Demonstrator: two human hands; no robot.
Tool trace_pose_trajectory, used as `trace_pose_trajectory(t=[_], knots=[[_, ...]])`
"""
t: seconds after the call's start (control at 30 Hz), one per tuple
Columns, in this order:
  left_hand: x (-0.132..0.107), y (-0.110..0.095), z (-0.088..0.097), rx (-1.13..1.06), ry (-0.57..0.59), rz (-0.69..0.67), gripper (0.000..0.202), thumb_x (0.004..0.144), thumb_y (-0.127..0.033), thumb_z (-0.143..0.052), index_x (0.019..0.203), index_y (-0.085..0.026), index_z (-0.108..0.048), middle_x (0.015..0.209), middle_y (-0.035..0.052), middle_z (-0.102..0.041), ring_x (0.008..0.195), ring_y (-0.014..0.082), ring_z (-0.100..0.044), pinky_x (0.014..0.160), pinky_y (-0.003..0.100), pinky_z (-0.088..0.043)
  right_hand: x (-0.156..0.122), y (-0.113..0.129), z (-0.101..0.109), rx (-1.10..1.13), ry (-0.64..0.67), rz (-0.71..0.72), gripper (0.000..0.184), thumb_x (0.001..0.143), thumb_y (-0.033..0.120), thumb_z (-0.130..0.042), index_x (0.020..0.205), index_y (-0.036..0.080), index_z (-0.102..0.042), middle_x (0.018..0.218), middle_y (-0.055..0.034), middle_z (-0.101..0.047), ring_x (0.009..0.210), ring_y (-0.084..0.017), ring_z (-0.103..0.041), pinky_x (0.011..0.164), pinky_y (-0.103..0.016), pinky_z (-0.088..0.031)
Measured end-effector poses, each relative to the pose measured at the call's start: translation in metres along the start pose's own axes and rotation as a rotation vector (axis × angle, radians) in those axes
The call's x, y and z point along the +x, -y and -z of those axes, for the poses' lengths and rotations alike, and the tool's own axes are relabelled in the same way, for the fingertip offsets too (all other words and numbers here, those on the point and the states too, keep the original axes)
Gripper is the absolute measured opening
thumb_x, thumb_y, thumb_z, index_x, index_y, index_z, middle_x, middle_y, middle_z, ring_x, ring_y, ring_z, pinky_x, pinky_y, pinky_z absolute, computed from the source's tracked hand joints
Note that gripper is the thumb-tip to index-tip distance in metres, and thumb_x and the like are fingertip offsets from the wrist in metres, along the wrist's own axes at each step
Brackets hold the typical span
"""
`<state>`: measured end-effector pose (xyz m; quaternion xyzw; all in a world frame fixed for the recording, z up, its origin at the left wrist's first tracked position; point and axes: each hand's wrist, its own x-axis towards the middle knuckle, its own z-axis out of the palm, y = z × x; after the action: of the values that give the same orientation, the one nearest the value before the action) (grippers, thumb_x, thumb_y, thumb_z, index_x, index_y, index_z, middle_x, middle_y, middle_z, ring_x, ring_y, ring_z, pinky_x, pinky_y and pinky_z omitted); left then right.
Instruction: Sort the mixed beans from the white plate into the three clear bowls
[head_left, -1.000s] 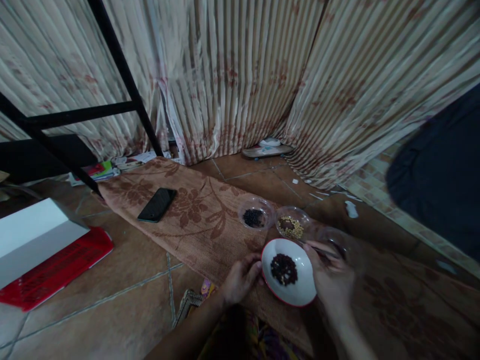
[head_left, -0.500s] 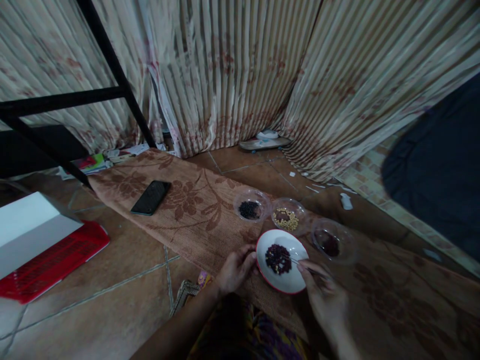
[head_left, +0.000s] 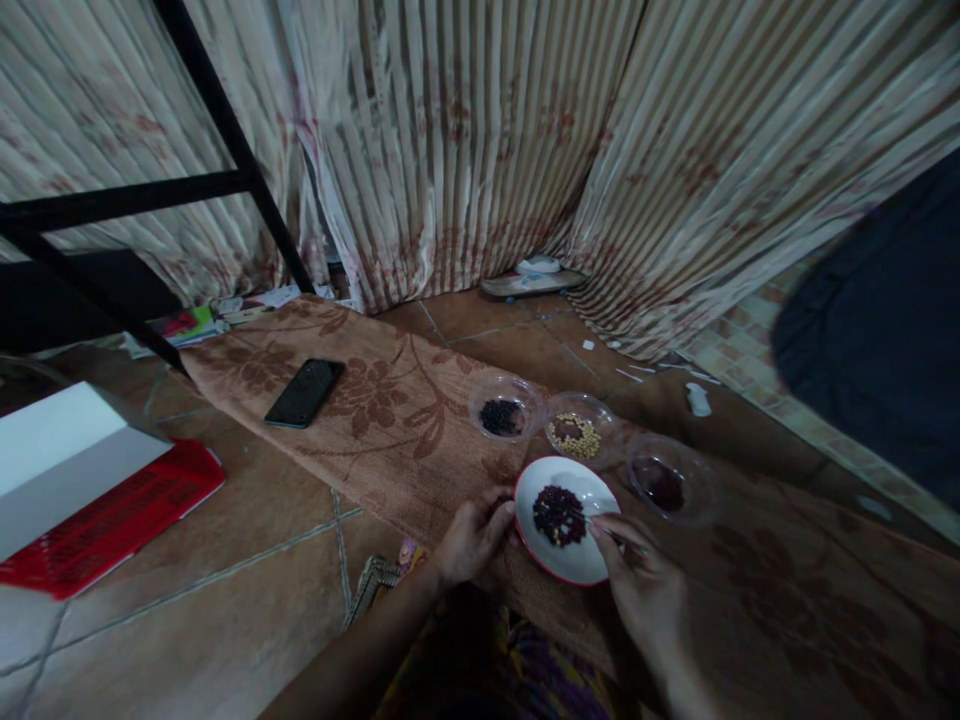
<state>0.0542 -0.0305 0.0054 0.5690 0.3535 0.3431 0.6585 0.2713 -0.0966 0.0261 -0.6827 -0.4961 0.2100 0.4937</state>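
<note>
A white bowl (head_left: 592,488) with a red rim holds a pile of dark red beans (head_left: 556,512) with a few pale grains among them. My left hand (head_left: 474,538) is closed on the bowl's left rim, thumb on the edge. In my right hand (head_left: 646,580), pinched between thumb and fingers, are thin metal tweezers (head_left: 627,541). Their tips reach into the bowl at the right side of the beans; whether they grip a bean is too small to tell. Behind the bowl stand clear cups of black beans (head_left: 498,417), yellow beans (head_left: 577,440) and dark red beans (head_left: 663,487).
A patterned brown cloth (head_left: 405,450) covers the long, narrow table. A black phone (head_left: 305,392) lies on its left part. On the floor at left are a red and white box (head_left: 135,505) and a black metal frame (head_left: 251,180). A skateboard (head_left: 532,285) lies by the curtains (head_left: 465,150).
The right hand and tweezers have shifted slightly at the right side of the bean pile. My left hand keeps its hold on the bowl. The whole view has shifted a little.
</note>
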Motion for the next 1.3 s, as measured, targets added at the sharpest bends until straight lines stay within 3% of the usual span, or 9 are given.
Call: trace_pose_trajectory(t=[0.23,0.6,0.93,1.3], knots=[[0.000,-0.001,-0.001,0.013,-0.005,-0.002,0.046,0.095,-0.051,-0.046,0.120,-0.015,-0.061,0.078,0.0029,-0.065,0.067,0.0143,-0.060,0.067,0.025,-0.049,-0.003,0.007,0.000,-0.024,0.023,0.010,0.026,0.082,0.045,-0.065,0.087,0.021,-0.074,0.099,-0.0076,-0.071,0.094,-0.022,-0.066,0.085,-0.035,-0.052],[0.000,-0.001,-0.001,-0.005,-0.005,0.010,0.046,0.095,-0.051,-0.047,0.121,-0.015,-0.060,0.078,0.0029,-0.065,0.067,0.0145,-0.061,0.066,0.026,-0.050,-0.002,0.013,0.003,-0.020,-0.032,-0.014,0.025,0.081,0.044,-0.066,0.085,0.021,-0.074,0.095,-0.0071,-0.072,0.089,-0.021,-0.068,0.081,-0.034,-0.053],[0.001,0.001,-0.002,-0.061,-0.001,0.013,0.048,0.093,-0.053,-0.049,0.121,-0.015,-0.060,0.080,0.0033,-0.065,0.065,0.0146,-0.061,0.063,0.026,-0.050,-0.001,0.003,0.002,-0.048,-0.023,0.010,0.029,0.079,0.049,-0.067,0.084,0.021,-0.074,0.093,-0.0076,-0.074,0.086,-0.022,-0.069,0.078,-0.034,-0.054],[0.001,0.000,-0.001,-0.010,0.003,0.004,0.047,0.095,-0.051,-0.047,0.122,-0.015,-0.060,0.081,0.0039,-0.066,0.067,0.0153,-0.062,0.067,0.027,-0.051,-0.002,0.008,0.003,-0.045,-0.032,-0.072,0.029,0.079,0.047,-0.067,0.086,0.020,-0.074,0.093,-0.0079,-0.075,0.087,-0.023,-0.069,0.083,-0.036,-0.053]])
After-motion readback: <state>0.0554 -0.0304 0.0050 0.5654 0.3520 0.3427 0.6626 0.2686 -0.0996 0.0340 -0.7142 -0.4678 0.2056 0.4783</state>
